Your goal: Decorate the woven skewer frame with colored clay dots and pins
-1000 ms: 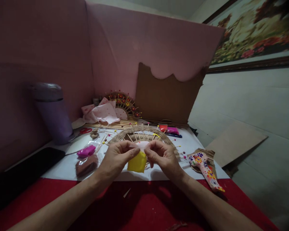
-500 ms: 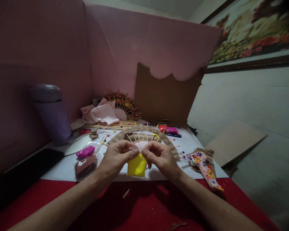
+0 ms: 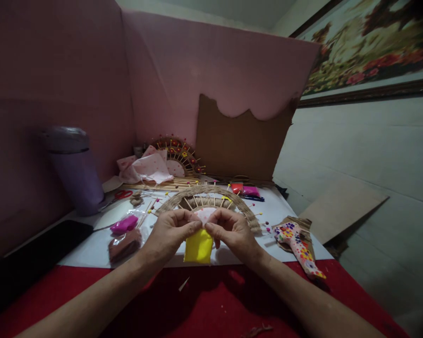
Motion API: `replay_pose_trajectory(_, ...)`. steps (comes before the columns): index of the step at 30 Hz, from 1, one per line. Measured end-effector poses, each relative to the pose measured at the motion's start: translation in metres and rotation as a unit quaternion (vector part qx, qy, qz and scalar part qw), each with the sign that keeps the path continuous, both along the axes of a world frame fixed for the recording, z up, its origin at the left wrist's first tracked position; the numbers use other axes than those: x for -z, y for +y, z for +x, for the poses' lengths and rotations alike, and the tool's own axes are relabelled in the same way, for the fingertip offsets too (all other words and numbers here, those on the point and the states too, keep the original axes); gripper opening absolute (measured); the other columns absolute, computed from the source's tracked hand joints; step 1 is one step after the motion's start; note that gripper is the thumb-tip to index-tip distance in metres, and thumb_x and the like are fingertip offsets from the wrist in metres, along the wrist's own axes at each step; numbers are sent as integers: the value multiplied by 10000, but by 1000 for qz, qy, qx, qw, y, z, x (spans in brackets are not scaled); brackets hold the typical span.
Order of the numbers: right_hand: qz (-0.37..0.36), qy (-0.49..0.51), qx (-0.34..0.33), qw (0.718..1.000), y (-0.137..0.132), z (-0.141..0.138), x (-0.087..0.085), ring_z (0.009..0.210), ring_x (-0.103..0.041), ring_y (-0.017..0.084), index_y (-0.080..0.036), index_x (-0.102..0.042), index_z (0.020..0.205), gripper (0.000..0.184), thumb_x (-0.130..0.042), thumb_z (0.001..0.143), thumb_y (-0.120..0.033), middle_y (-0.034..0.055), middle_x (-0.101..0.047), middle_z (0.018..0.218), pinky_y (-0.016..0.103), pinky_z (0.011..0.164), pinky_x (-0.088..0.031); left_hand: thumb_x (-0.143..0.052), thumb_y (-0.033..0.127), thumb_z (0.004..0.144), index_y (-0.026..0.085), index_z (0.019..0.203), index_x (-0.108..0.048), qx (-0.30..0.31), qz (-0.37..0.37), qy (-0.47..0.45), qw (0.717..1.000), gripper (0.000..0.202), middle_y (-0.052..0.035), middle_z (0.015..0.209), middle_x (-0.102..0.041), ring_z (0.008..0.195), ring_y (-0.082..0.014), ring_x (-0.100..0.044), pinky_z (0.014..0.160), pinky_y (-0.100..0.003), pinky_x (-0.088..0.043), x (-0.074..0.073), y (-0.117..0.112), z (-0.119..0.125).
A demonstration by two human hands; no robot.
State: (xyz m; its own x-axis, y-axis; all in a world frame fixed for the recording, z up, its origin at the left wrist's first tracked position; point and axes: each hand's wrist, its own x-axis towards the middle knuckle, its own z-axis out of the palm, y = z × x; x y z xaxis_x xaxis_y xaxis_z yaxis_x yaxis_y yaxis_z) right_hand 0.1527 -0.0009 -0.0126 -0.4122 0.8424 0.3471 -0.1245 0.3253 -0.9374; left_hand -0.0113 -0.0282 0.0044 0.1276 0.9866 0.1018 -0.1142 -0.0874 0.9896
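Observation:
Both hands pinch the top edge of a small yellow packet (image 3: 198, 246), which looks like soft clay in clear plastic. My left hand (image 3: 171, 230) grips its upper left with thumb and fingers. At the upper right, my right hand (image 3: 232, 230) pinches likewise, the two thumbs close together. The packet hangs below the fingertips, over the near edge of the white sheet. Just behind the hands lies a twine-wrapped half-round fan (image 3: 206, 189), with sticks and coloured ball tips around its rim. The fingers hide part of its pale dotted centre.
Left are a purple tumbler (image 3: 75, 173), a dark flat slab (image 3: 38, 249), pink (image 3: 124, 224) and brown packets (image 3: 125, 245), and red-handled scissors (image 3: 123, 194). A flower-patterned figure (image 3: 299, 244) lies right. Brown cardboard (image 3: 243, 145) stands behind, beside a second decorated fan (image 3: 178, 152).
The hands draw slightly closer together at the packet's top edge, and the clear plastic strip between them shows less. The packet sits slightly lower in view.

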Motion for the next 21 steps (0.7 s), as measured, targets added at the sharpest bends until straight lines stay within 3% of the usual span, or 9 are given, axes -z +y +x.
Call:
replay_pose_trajectory(9, -8, -3, -6, 1000, -1, 1, -2, 431, -465, 52, -153, -557, 646, 219, -681, 713, -321, -43, -520, 560, 184, 404, -417, -753, 326, 601, 134, 628, -583, 23, -9, -2, 1000, 258, 21, 562, -579, 530, -98, -505, 533, -223, -382, -2, -2, 0)
replay_pose_trajectory(21, -31, 20, 9, 999, -1, 3, -5, 425, -458, 60, -167, -535, 649, 257, -691, 695, -366, -53, -513, 533, 183, 396, -425, -763, 345, 598, 128, 632, -617, -9, -17, 1, 1000, 264, 9, 565, -602, 516, -99, -524, 520, -221, -398, -4, 0, 0)
